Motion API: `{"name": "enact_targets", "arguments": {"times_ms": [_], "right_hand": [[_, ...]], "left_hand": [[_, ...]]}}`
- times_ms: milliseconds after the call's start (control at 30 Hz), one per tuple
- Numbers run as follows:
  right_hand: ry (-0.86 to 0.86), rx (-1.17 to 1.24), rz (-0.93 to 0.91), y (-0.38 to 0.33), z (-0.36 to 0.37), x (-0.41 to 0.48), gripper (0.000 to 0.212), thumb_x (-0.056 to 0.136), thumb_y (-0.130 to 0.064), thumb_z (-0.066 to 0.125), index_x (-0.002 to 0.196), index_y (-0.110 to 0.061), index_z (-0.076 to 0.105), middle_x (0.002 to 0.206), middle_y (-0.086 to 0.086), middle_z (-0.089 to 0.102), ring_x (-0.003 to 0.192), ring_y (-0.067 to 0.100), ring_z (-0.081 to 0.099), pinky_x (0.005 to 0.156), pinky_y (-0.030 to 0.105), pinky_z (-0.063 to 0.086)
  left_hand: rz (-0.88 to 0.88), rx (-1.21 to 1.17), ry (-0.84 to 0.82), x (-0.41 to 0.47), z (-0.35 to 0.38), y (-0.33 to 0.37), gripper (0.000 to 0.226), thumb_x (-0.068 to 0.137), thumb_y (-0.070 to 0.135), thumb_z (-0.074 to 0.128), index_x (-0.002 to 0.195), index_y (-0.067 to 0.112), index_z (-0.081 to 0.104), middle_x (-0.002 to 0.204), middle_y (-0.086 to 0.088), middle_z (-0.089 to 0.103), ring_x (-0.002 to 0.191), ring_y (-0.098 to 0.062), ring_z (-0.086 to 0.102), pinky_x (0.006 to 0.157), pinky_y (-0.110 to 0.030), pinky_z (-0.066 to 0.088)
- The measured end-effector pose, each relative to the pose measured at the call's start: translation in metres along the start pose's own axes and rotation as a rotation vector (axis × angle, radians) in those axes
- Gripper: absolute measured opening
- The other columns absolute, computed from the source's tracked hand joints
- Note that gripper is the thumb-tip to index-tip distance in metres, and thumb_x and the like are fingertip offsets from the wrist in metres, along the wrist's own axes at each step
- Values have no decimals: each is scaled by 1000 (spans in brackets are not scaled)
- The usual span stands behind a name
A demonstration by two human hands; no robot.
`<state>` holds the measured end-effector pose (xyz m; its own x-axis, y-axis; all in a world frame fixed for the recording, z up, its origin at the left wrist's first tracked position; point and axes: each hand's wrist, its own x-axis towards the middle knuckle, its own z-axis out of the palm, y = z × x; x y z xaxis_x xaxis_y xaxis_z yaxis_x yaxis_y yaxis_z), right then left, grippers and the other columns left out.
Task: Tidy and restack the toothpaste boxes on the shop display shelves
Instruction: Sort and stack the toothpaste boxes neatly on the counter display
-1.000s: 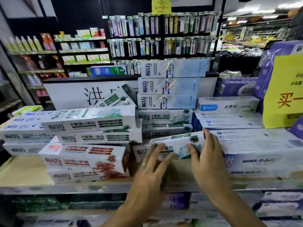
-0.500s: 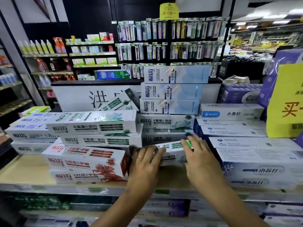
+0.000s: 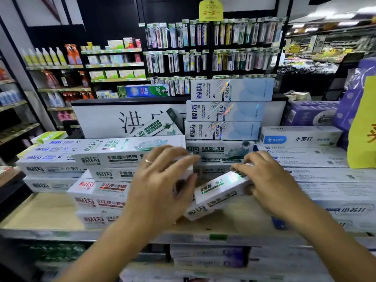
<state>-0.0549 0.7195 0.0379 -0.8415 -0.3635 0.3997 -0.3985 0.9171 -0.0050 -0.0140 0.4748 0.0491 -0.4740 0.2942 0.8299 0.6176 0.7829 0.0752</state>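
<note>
A white-and-green toothpaste box (image 3: 218,193) lies tilted in the gap in the middle of the wooden shelf (image 3: 40,212), its left end low and its right end raised. My right hand (image 3: 268,180) grips its raised right end. My left hand (image 3: 162,182), with a ring on one finger, is curled around the right end of another white box (image 3: 184,165) in the left stack of white-and-green boxes (image 3: 114,157). Red-printed boxes (image 3: 99,197) lie under that stack. Behind the gap stands a pile of green and pale blue boxes (image 3: 223,129).
Blue-and-white boxes (image 3: 325,176) fill the shelf's right side, under a yellow sign (image 3: 362,127). More pale boxes (image 3: 46,161) sit at the left. One box (image 3: 156,125) leans against the white back panel. Toothbrush racks (image 3: 203,47) hang behind; stock fills the lower shelf (image 3: 213,259).
The box that lay flat in the gap is now tilted, pulled forward and lifted at its right end by my right hand. My left hand has shifted left onto a box in the left stack.
</note>
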Motion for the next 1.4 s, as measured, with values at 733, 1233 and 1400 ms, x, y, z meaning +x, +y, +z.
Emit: {"name": "enact_targets", "arguments": {"times_ms": [733, 1233, 1400], "right_hand": [[-301, -17, 134, 8, 62, 0, 69, 86, -13, 70, 144, -24, 34, 135, 0, 47, 116, 22, 48, 87, 36, 50], [-210, 101, 49, 5, 75, 20, 71, 89, -5, 63, 146, -37, 35, 127, -7, 52, 119, 17, 48, 90, 35, 48], [-180, 38, 109, 5, 87, 34, 73, 88, -2, 61, 147, -37, 35, 121, 0, 55, 111, 24, 54, 79, 37, 50]], "left_hand": [[-340, -58, -488, 45, -56, -99, 76, 70, 52, 69, 140, 35, 48, 98, 8, 53, 84, -10, 54, 69, -24, 44], [-21, 9, -105, 43, -68, -30, 72, 61, 43, 85, 121, 8, 69, 109, -7, 56, 97, -1, 44, 82, 1, 41], [-23, 13, -75, 43, -71, -28, 71, 61, 42, 86, 119, 5, 70, 110, -13, 57, 93, 1, 45, 88, 2, 38]]}}
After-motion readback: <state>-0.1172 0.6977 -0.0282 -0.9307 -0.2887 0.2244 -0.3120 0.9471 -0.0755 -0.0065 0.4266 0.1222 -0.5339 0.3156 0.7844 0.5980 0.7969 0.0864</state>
